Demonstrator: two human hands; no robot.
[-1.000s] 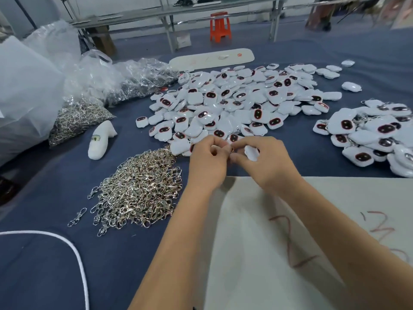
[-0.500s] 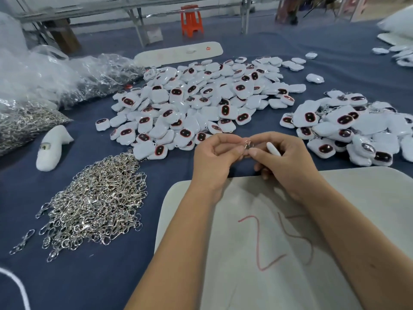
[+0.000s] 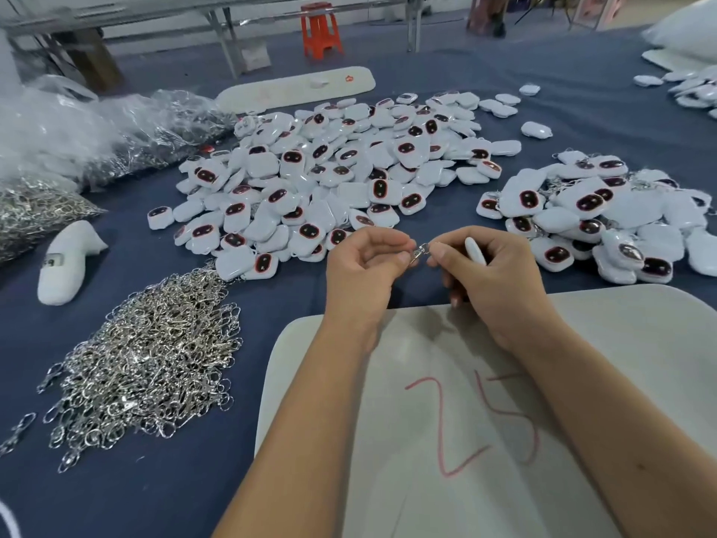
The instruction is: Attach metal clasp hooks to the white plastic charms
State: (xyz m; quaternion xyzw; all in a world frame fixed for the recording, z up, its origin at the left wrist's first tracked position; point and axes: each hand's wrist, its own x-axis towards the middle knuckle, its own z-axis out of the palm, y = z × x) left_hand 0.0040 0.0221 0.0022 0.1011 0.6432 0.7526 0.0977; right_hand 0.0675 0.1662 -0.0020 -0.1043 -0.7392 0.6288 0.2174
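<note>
Between my two hands hangs a small metal clasp hook (image 3: 421,252). My left hand (image 3: 366,267) pinches its left end between thumb and forefinger. My right hand (image 3: 490,273) pinches the right end, and its curled fingers also hold a white plastic charm (image 3: 475,250) edge-on. A big heap of loose white charms with dark red-rimmed faces (image 3: 329,176) lies beyond my hands. A second heap of charms (image 3: 597,219), with bits of metal showing among them, lies to the right. Loose silver clasp hooks (image 3: 147,355) are piled at the left.
A pale board with "25" in red (image 3: 485,382) lies under my forearms on the blue cloth. A white shoe-shaped piece (image 3: 68,262) and clear bags of hooks (image 3: 77,149) are at the left. A long white board (image 3: 295,89) lies at the back, with an orange stool (image 3: 321,31) beyond.
The view has swung right and drawn nearer. My hands were pressed together over the charm; now they are slightly apart with the clasp hook showing between the fingertips.
</note>
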